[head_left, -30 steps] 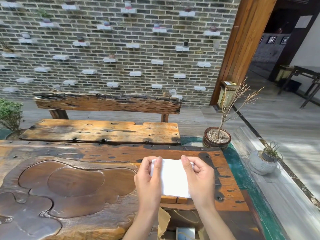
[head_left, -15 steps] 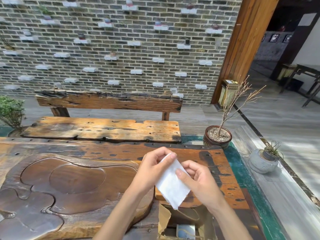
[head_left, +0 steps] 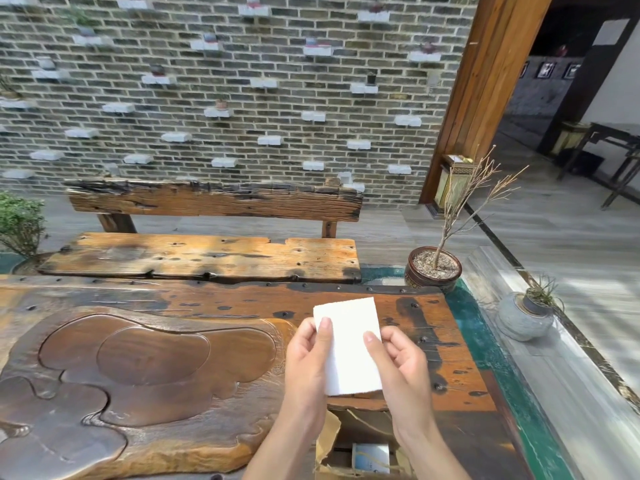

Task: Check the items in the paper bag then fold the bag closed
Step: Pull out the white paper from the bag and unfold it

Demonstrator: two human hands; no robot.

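Observation:
I hold a flat white rectangular item (head_left: 349, 344), like a folded napkin or pad, upright above the wooden table (head_left: 460, 379). My left hand (head_left: 308, 368) pinches its left edge and my right hand (head_left: 398, 368) pinches its right edge. Below my wrists, at the bottom of the view, the brown paper bag (head_left: 327, 441) stands open. Inside it a white box with blue print (head_left: 370, 457) shows. The rest of the bag is cut off by the frame edge.
A carved dark tea tray (head_left: 138, 372) fills the table's left part. A wooden bench (head_left: 207, 254) stands beyond the table. A potted bare shrub (head_left: 433, 271) and a grey stone pot (head_left: 524, 317) sit on the right, by a teal strip.
The white item went from held flat in both hands, to tilted and turned half a second ago, to held upright again and a little higher now.

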